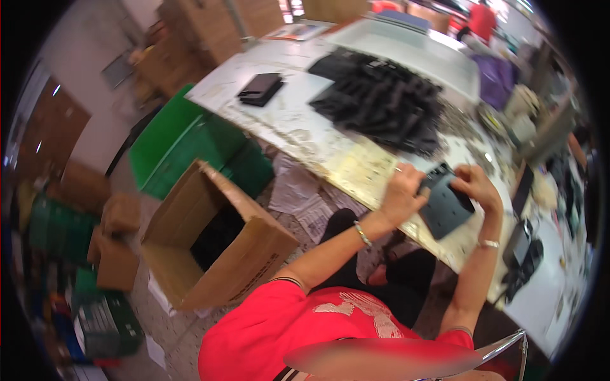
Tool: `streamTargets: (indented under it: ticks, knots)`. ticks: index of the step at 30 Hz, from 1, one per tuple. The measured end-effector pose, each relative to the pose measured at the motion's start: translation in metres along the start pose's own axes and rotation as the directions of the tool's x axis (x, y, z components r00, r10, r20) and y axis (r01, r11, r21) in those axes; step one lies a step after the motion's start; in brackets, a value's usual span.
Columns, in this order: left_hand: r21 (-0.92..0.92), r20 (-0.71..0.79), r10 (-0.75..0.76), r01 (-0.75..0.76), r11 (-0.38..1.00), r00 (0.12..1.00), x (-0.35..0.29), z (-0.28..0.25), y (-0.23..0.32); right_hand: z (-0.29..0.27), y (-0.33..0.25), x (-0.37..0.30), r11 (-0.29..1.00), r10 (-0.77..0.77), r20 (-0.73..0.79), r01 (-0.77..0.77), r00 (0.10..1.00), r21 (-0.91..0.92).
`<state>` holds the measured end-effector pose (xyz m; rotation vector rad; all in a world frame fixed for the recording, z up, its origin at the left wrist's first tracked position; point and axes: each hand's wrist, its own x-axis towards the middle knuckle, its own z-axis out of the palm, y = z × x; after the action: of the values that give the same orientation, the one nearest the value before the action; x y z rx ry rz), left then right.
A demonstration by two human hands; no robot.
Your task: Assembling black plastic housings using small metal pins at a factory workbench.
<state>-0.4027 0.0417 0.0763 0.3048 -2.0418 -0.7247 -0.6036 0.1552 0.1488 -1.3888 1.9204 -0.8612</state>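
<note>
At the near edge of the white table (292, 124), my two hands work on a dark grey flat piece (447, 208) with small dots or holes. My left hand (405, 195) has its fingers closed at the piece's upper left edge. On the upper right edge, my right hand (476, 186) pinches it between thumb and fingers. The piece's kind is not clear; its top part is partly hidden by my fingers. Beyond my hands lies a broad pile of black flat pieces (381, 98), overlapping in rows.
A small stack of black folded pieces (260, 89) sits farther left on the table. Left of my legs stands an open cardboard box (260, 251) with dark things inside, beside green crates (184, 149). Dark tools or parts (522, 251) lie at the right.
</note>
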Motion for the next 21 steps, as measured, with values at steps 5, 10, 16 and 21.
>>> streamTargets:
  ticks: [5,10,16,21]
  knots:
    - [0.014,-0.193,-0.067,0.071,0.997,0.979,-0.007,-0.030,0.007,0.018,-0.005,0.017,0.934,-0.101,-0.042,0.109,0.994,0.340]
    - [-0.208,-0.211,-0.311,0.268,0.941,0.927,-0.012,-0.046,0.006,0.045,-0.014,0.030,0.784,-0.170,-0.108,0.201,0.979,0.588]
    - [-0.757,0.340,-0.613,0.594,0.271,0.713,-0.022,-0.087,-0.005,0.080,-0.040,0.027,0.764,0.021,-0.076,0.033,0.997,0.644]
    - [-0.810,-0.053,-0.769,0.423,0.406,0.637,-0.006,-0.158,-0.071,0.094,-0.040,0.030,0.776,-0.056,0.043,0.016,0.998,0.630]
